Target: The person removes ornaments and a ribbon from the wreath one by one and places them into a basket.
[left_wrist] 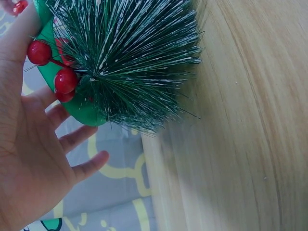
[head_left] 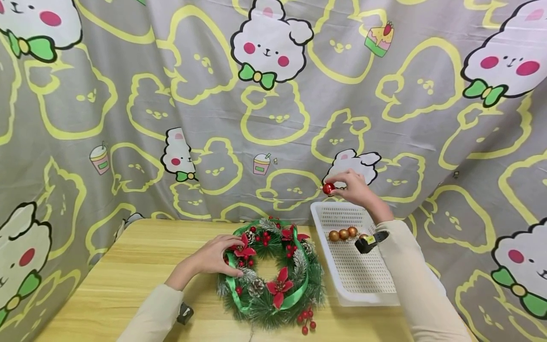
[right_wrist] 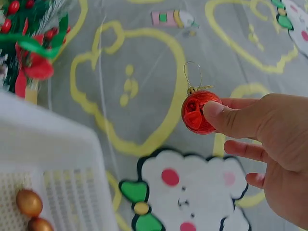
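Note:
A green Christmas wreath (head_left: 279,304) with ribbon, red poinsettias, pinecones and berries lies on the table. My left hand (head_left: 213,256) rests on its left side, thumb and fingers spread over the ribbon and berries. In the left wrist view the loosely extended fingers (left_wrist: 79,139) reach past pine needles and a green ribbon (left_wrist: 89,113). Up at the right, my right hand (head_left: 352,187) pinches a shiny red bauble (head_left: 328,188) between thumb and fingers. The right wrist view shows the gold cap and thin hanging loop (right_wrist: 193,77) of this bauble pointing away from the palm.
A white perforated plastic basket (head_left: 337,285) stands right of the wreath, below the right hand. Several copper-coloured baubles (head_left: 344,234) lie inside it. A sprig of red berries (head_left: 305,320) is at the wreath's lower right. A patterned grey curtain (head_left: 213,190) hangs behind the wooden table (head_left: 128,266).

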The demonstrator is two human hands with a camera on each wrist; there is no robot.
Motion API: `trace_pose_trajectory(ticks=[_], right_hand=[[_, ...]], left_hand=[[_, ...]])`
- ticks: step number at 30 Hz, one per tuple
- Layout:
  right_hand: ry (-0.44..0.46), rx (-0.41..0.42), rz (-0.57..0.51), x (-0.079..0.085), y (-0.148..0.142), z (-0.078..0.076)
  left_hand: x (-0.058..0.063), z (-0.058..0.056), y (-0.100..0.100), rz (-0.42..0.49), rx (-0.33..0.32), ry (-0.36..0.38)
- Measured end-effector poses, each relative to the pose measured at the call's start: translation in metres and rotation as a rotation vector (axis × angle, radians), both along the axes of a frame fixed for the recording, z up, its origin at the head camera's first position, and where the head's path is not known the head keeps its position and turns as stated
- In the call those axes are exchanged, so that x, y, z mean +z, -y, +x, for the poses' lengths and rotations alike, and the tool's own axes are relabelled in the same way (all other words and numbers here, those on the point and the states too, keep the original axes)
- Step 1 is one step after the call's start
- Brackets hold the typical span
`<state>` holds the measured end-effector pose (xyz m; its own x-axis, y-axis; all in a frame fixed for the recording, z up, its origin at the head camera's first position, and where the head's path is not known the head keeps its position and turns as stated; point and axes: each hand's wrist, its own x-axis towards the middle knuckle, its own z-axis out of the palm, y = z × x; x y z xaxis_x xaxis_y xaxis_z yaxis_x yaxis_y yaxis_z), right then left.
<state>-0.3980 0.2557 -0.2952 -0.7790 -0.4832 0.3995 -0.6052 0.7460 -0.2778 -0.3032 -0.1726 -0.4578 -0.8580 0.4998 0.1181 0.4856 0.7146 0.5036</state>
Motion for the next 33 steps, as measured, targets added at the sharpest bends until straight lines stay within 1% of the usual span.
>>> trace_pose_trajectory(ticks=[5, 12, 15, 23, 25, 30, 33], right_hand=[[0.049, -0.057, 0.016, -0.010, -0.018, -0.005], [0.098, -0.103, 0.014, -0.031, -0.034, -0.014], [0.117, -0.118, 0.008, -0.041, -0.038, -0.018], [0.224, -0.163, -0.042, -0.074, -0.048, -0.026], [0.237, -0.163, -0.054, -0.080, -0.049, -0.028], [0.261, -0.119, -0.100, -0.093, -0.049, -0.029], [0.309, -0.133, -0.125, -0.101, -0.049, -0.030]], left_hand=[[0.001, 0.000, 0.000, -0.001, 0.001, -0.002], [0.001, -0.002, 0.000, -0.001, -0.003, -0.006], [0.001, -0.002, 0.000, -0.002, -0.003, -0.005], [0.001, 0.000, 0.001, 0.002, 0.000, -0.004], [0.001, 0.000, 0.001, 0.001, 0.001, -0.006], [0.001, 0.000, 0.000, 0.000, 0.000, -0.013], [0.001, -0.001, -0.001, -0.002, 0.000, -0.014]])
